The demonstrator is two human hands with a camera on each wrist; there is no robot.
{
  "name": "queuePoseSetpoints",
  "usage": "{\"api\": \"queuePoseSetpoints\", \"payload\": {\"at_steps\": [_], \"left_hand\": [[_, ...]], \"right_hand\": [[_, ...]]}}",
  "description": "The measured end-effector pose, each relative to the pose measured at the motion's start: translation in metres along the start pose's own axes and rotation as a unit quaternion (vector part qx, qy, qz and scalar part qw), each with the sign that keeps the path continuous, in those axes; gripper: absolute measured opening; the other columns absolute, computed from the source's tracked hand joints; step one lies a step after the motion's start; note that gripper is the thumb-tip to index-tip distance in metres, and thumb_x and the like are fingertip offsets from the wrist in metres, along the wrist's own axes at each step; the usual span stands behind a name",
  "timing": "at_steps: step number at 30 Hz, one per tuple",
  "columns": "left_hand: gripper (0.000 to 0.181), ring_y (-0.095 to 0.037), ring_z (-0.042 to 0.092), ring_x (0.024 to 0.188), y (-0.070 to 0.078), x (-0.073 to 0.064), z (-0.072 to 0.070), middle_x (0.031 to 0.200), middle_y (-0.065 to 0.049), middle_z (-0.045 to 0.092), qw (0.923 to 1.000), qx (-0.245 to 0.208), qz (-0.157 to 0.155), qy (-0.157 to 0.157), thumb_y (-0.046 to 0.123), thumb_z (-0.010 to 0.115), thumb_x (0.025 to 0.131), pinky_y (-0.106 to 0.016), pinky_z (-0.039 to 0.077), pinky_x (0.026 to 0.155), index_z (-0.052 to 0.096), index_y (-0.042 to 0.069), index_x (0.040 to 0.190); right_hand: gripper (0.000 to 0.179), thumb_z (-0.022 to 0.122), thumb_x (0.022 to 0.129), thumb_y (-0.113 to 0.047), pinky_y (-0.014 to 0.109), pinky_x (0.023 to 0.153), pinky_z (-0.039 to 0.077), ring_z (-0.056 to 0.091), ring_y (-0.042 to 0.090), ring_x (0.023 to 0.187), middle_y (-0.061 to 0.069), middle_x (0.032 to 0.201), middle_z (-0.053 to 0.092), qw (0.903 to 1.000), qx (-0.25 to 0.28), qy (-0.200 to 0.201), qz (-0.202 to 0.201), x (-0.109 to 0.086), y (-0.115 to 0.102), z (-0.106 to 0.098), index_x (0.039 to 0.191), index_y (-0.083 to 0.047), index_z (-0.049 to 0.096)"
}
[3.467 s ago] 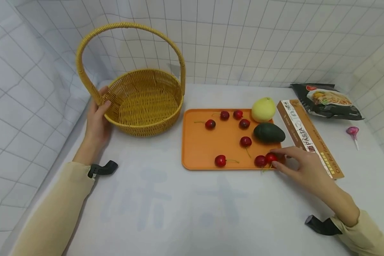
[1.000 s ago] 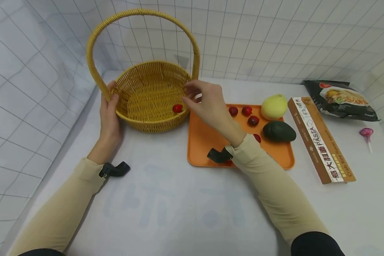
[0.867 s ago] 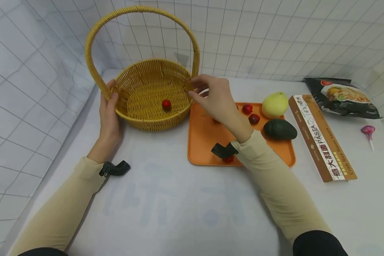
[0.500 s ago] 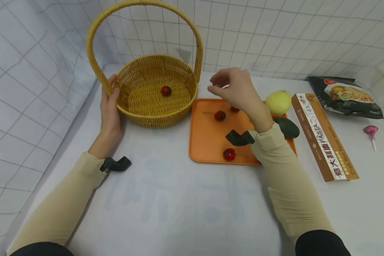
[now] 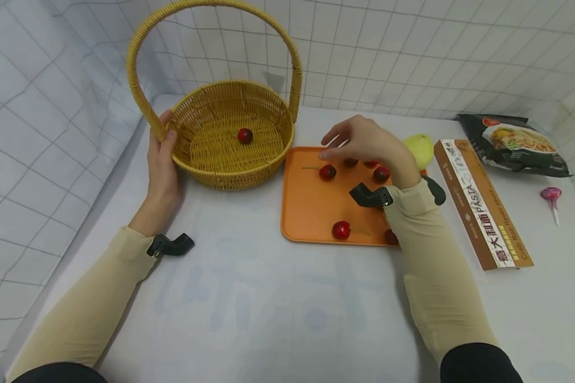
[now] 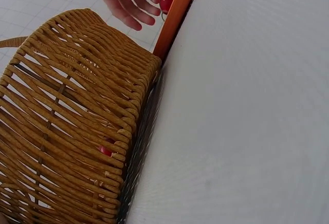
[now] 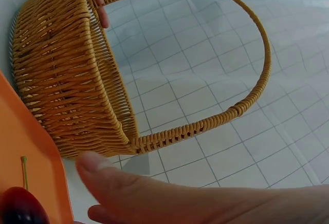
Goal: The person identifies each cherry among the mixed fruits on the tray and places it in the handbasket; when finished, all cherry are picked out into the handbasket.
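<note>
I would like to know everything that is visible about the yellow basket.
The basket is golden yellow and round, woven from wicker-like strands with small gaps between them, and has one tall arched handle wrapped in similar strands. It stands upright on the white table, left of the orange tray; contact between them is unclear. One dark red cherry lies inside. The left hand grips its left side near the handle's base.

Downward head view, close wrist views, shared basket (image 5: pixel 230 179)
</note>
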State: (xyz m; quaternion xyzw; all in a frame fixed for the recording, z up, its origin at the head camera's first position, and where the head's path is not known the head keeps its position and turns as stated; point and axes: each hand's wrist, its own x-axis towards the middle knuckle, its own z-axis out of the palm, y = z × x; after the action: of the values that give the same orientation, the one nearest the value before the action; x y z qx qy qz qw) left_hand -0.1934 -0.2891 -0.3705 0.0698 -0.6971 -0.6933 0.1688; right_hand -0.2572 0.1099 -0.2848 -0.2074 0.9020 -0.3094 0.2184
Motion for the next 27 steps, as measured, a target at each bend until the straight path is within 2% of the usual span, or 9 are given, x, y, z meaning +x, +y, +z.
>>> {"api": "queuePoseSetpoints", "payload": {"at_steps": [5,12,19,27], "left_hand": [[0.049,-0.012,0.033,0.149,0.001,0.000,-0.001,0.163,0.004,0.042,1.0000,-0.003,0.000,-0.002,0.038,0.046,0.109,-0.022,0.018,0.119,0.045,0.035,0.158],[0.049,-0.014,0.034,0.149,0.001,0.000,-0.001,0.161,0.004,0.043,1.0000,-0.002,0.000,-0.002,0.038,0.046,0.109,-0.023,0.018,0.118,0.045,0.035,0.158],[0.050,-0.011,0.032,0.150,0.000,0.000,-0.001,0.163,0.005,0.041,1.0000,-0.003,-0.004,-0.006,0.038,0.045,0.109,-0.023,0.016,0.120,0.044,0.036,0.158],[0.050,-0.011,0.032,0.150,0.000,0.000,0.000,0.163,0.005,0.041,1.0000,-0.003,-0.005,-0.008,0.038,0.045,0.109,-0.023,0.016,0.121,0.043,0.036,0.159]], "right_hand": [[0.040,0.079,0.096,-0.027,0.043,0.099,0.048,0.067,0.027,0.113,0.011,0.121,0.077,0.9986,-0.027,-0.046,0.003,0.006,0.003,0.003,0.132,-0.010,0.073],[0.035,0.080,0.093,-0.012,0.045,0.105,0.048,0.068,0.027,0.116,0.011,0.120,0.077,0.9957,-0.018,-0.090,-0.010,0.012,0.005,0.014,0.127,-0.006,0.074],[0.027,0.084,0.090,-0.011,0.042,0.103,0.051,0.068,0.023,0.111,0.007,0.114,0.078,0.9951,-0.015,-0.094,-0.029,0.015,0.002,0.023,0.117,-0.008,0.080],[0.027,0.086,0.088,-0.013,0.039,0.100,0.052,0.070,0.021,0.107,0.006,0.111,0.078,0.9938,-0.033,-0.089,-0.058,0.019,-0.002,0.029,0.114,-0.009,0.080]]}}
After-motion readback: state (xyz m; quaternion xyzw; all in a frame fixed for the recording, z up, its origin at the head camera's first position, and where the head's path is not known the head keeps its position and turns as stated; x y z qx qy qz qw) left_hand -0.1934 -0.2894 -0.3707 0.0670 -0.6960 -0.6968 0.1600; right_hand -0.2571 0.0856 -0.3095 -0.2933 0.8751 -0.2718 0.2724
